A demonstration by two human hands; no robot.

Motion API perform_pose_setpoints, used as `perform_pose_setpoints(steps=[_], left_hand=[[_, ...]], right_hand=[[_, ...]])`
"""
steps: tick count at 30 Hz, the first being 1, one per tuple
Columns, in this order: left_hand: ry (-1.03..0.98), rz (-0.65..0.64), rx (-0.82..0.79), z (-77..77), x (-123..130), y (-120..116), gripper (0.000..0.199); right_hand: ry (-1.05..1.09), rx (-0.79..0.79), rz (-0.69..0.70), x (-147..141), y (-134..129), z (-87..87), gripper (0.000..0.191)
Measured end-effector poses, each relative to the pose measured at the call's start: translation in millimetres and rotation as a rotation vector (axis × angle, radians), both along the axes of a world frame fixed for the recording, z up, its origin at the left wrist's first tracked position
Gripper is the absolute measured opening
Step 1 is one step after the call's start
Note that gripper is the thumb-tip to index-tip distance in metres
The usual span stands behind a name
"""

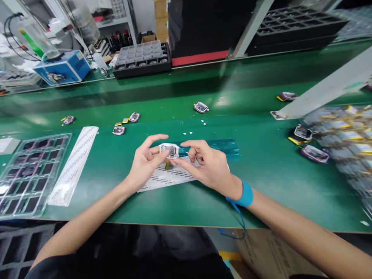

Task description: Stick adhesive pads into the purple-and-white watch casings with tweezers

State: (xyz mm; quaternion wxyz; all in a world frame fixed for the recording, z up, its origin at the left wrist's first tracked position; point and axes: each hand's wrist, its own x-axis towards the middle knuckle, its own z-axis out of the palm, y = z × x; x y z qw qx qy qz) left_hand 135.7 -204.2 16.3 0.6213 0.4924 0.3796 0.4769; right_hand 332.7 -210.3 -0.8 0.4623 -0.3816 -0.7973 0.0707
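Observation:
My left hand (148,161) grips a small watch-like case (169,150) with a pale rim and electronics showing inside, its thumb on the near edge. A yellow tab (167,166) hangs below the case. My right hand (207,164) is closed around thin metal tweezers (194,155), whose tip points toward the case; the fingertips come close to the case's right side. On that wrist is a blue strap (246,193) with a cord. Under the hands lie a printed white sheet (157,182) and a translucent teal strip (225,149).
Several similar cases, such as this one (201,107), lie on the green bench (186,207) beyond my hands. A clear compartment tray (48,174) and a white adhesive strip (77,162) are at left. Yellow-and-silver battery packs (348,147) crowd the right. A white post (325,83) slants down there.

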Motion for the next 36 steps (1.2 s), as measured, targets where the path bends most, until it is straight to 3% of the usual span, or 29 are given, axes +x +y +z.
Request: perform_pose_setpoints(steps=[5,12,19,24,29,32,36], left_hand=[[0.091,0.012,0.161,-7.5,2.7,-6.7,0.024],[0.255,0.097,0.278,-8.6,5.3,-19.9,0.019],[0.247,0.136,0.184,-8.8,2.7,-21.8,0.010],[0.264,0.074,0.169,2.0,3.4,-22.9,0.012],[0.240,-0.039,0.117,4.0,1.3,-19.7,0.017],[0.199,-0.103,0.041,4.2,-1.2,-18.0,0.025],[0.167,-0.094,0.024,7.2,-3.2,-18.0,0.027]], right_hand=[[-0.062,0.062,0.028,-1.3,-1.6,-3.7,0.014],[-0.208,0.085,0.038,0.6,-6.7,0.6,0.012],[-0.255,0.087,0.128,11.1,-0.6,3.3,0.032],[-0.167,0.068,0.065,9.6,-1.8,-1.0,0.029],[-0.141,0.145,-0.021,8.6,-3.2,-7.1,0.024],[-0.164,0.175,-0.001,10.1,-2.0,-8.8,0.032],[-0.141,0.168,0.067,11.0,0.3,-6.0,0.032]])
